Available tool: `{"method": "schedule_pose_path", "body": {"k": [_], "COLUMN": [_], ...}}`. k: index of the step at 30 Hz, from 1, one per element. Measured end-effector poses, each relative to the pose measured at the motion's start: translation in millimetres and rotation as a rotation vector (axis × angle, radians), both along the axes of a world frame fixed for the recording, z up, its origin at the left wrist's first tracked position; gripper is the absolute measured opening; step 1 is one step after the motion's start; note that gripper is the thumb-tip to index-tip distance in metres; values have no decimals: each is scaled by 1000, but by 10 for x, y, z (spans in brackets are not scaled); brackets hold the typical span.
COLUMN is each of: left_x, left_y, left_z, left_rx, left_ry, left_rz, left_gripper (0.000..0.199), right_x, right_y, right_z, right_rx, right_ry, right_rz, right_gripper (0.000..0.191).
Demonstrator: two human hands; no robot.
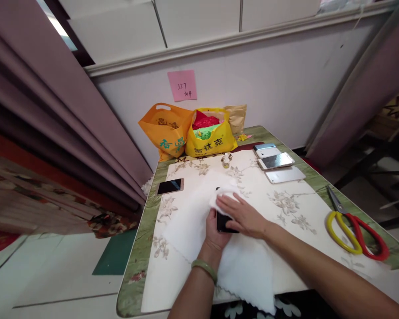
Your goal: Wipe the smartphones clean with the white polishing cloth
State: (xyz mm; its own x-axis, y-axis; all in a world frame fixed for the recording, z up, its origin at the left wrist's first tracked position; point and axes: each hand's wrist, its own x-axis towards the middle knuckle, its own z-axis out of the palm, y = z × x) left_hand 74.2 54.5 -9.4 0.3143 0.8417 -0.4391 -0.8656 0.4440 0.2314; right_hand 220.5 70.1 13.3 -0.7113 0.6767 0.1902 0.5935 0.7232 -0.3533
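Note:
My left hand [216,235], with a jade-green bangle [204,269] on its wrist, grips a dark-screened smartphone [222,223] from the near left side. On the phone's upper part lies a folded white cloth [223,199], pressed down by the fingers of my right hand [248,218]. The cloth and fingers hide much of the screen. Beneath both hands a larger white cloth [246,274] is spread, its wavy edge reaching the table's front. Just beyond them stands a small clear bottle [226,160].
Left on the table [133,266] lies another phone [170,186]. Several phones [275,161] overlap at the back right. Scissors [349,221] with yellow and red handles lie near the right edge. An orange bag [168,130] and a filled yellow bag [211,141] stand against the wall.

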Motion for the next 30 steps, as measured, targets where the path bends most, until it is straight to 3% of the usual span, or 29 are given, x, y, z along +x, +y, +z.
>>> {"method": "schedule_pose_path", "body": {"k": [2,4,9,11,14,18,20,22,24,27,30], "left_x": [30,29,-53,-66,-40,15,23,16,-3,-40,-57], "left_y": [8,0,-22,-20,-14,-18,-23,-28,-30,-26,-17], "left_z": [32,46,-1,-22,-26,12,30,33,23,1,-6], "left_rx": [24,39,20,15,25,29,28,24,15,19,3], "left_ry": [-20,-40,-71,-76,-55,-23,-17,-9,-14,-42,-66], "left_rz": [-22,-14,-61,-104,-88,-38,-26,-8,9,-30,-137], "left_gripper": [37,37,43,48,39,34,35,36,36,39,45], "right_x": [11,9,58,84,82,18,-6,0,39,118,150], "right_y": [97,15,-542,-598,-375,66,123,18,-200,-518,-552], "right_z": [-43,-87,-51,9,64,4,-59,-111,-124,-60,17], "right_rx": [9,33,16,1,14,43,53,58,55,26,14], "right_ry": [-5,-12,-28,-19,-2,10,21,27,23,6,20], "right_rz": [-183,-245,48,123,108,-102,-226,-279,-216,3,146], "right_gripper": [67,72,86,85,73,67,67,69,75,83,85]}}
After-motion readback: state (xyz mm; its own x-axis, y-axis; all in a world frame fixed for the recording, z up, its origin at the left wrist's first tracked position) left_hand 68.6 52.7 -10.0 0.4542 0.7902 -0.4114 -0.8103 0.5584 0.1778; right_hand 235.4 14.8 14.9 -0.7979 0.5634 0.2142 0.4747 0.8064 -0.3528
